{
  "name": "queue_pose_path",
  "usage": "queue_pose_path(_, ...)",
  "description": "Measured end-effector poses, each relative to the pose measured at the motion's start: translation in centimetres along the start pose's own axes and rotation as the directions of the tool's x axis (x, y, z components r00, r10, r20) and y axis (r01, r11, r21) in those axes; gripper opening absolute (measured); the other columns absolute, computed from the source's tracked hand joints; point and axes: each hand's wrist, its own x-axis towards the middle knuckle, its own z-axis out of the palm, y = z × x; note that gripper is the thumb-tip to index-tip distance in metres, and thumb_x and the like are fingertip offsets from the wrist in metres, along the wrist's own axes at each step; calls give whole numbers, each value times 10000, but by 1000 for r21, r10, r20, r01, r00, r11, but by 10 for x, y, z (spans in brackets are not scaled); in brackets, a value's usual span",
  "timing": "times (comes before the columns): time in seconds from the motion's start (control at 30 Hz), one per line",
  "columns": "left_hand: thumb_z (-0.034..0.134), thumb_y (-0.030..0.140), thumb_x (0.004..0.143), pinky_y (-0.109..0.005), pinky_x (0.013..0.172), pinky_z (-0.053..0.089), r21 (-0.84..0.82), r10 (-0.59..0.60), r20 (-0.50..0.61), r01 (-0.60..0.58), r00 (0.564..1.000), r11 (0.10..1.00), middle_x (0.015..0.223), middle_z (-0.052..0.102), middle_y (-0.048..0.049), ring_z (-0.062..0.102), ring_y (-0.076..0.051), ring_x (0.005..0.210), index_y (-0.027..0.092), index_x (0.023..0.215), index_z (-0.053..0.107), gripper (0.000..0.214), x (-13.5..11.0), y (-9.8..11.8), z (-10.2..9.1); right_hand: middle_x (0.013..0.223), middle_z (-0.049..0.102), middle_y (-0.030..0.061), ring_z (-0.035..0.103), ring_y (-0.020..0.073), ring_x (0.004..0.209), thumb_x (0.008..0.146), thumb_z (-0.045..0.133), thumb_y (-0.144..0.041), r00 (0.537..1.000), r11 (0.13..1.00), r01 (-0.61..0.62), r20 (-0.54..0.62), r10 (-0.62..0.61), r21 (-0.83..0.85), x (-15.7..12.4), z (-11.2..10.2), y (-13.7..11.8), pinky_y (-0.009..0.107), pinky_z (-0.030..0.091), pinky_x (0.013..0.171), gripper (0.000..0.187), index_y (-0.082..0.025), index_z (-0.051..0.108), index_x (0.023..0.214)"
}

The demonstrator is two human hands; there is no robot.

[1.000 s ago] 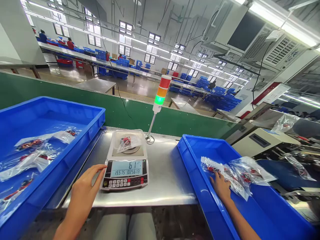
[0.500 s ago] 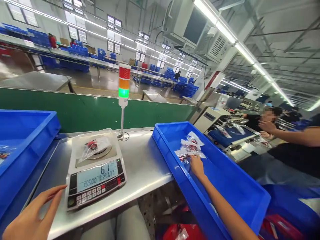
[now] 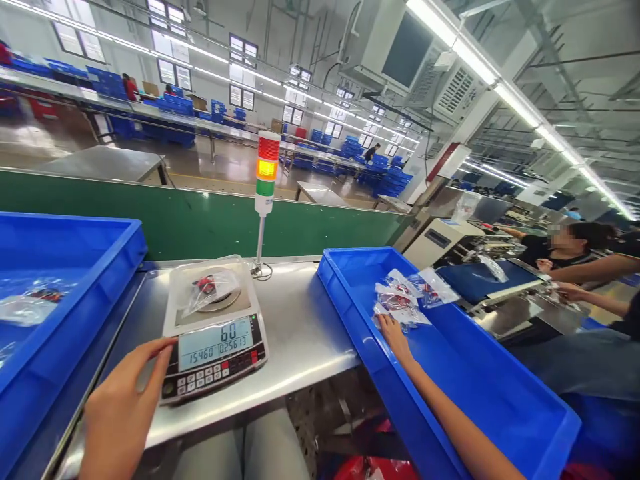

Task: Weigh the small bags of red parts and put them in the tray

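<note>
- I have my left hand [image 3: 127, 393] at the left edge of the scale [image 3: 215, 360], thumb and forefinger parted, fingertips at the casing and nothing in its grasp.
- My right hand [image 3: 395, 339] is over the near side of the clear bags [image 3: 400, 300] in the right bin [image 3: 480, 373]; from my view I cannot tell whether its fingers grip one.
- On the scale's pan I see a single bag [image 3: 210, 288] with a red and dark item inside; the display reads 60 above, 15.460 and 0.25613 below.
- The scale sits on the metal surface [image 3: 295, 320], between the right bin and the left bin [image 3: 100, 257], which holds more bagged items [image 3: 33, 307].
- Beyond the scale, slightly right, I see the signal light [image 3: 267, 170] glowing amber in its middle band.
</note>
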Motion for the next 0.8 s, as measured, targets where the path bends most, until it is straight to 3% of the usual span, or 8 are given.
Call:
queue_pose_path(0.13, 399, 478, 1039, -362, 929, 525, -38, 143, -74, -146, 987, 989, 1060, 720, -36, 673, -244, 997, 229, 1080, 652, 357, 40, 25, 11, 1205, 687, 121, 674, 283, 1068, 819, 492, -182, 990, 972, -43, -118, 73, 233, 2, -33, 12, 411, 541, 968, 388, -173, 654, 1172)
queue_pose_path(0.27, 429, 344, 1008, -441, 1029, 494, -22, 255, 62, -254, 965, 967, 1232, 675, -103, 580, -292, 1213, 175, 1177, 632, 314, 73, 35, 40, 1177, 706, 125, 674, 334, 1087, 788, 617, -471, 929, 789, -48, -261, 260, 613, 1, -100, -16, 436, 572, 886, 476, -195, 685, 1171)
queue_pose_path(0.33, 467, 253, 951, -455, 1027, 494, -16, 206, 147, -206, 967, 978, 1251, 669, -115, 568, -306, 1228, 171, 1095, 651, 247, 86, 38, 56, 1255, 681, 117, 644, 321, 1167, 806, 649, -546, 939, 709, 104, -304, 161, 697, -1, -137, -54, 408, 582, 878, 508, -218, 690, 1192)
queue_pose_path(0.4, 463, 196, 912, -422, 964, 515, -8, 100, 174, -100, 980, 995, 1177, 695, -110, 609, -293, 1152, 186, 954, 649, 191, 100, 40, 66, 1382, 617, 92, 602, 283, 1249, 868, 646, -503, 941, 596, 303, -334, -61, 744, -2, -166, -104, 369, 585, 894, 413, -249, 695, 1190)
queue_pose_path(0.47, 421, 203, 928, -396, 867, 524, 16, -16, 123, 15, 992, 1000, 1065, 709, -117, 653, -283, 1015, 187, 911, 626, 206, 114, 40, 63, 1395, 608, 73, 597, 249, 1259, 928, 609, -379, 885, 488, 464, -364, -291, 739, 3, -183, -159, 344, 585, 892, 310, -269, 696, 1205)
queue_pose_path(0.53, 396, 263, 959, -392, 797, 512, 62, -144, 0, 143, 990, 988, 955, 700, -125, 667, -288, 891, 170, 973, 613, 237, 125, 37, 46, 1391, 610, 67, 603, 225, 1245, 947, 549, -230, 782, 407, 599, -395, -483, 689, 15, -186, -212, 342, 578, 910, 331, -276, 686, 1245)
queue_pose_path(0.63, 420, 359, 964, -392, 795, 506, 89, -342, -228, 369, 912, 925, 871, 680, -96, 674, -290, 850, 154, 1041, 603, 286, 133, 26, -2, 1407, 598, 78, 571, 218, 1279, 941, 489, -105, 633, 317, 725, -410, -657, 612, 40, -175, -283, 385, 540, 1003, 425, -262, 665, 1295)
queue_pose_path(0.8, 412, 493, 938, -551, 957, 501, 53, -459, -492, 552, 740, 832, 1023, 694, -108, 658, -372, 1072, 177, 1093, 604, 401, 116, 0, -83, 1423, 593, 111, 545, 253, 1292, 922, 579, -85, 521, 302, 795, -338, -784, 527, 64, -156, -358, 504, 448, 1121, 422, -218, 649, 1316)
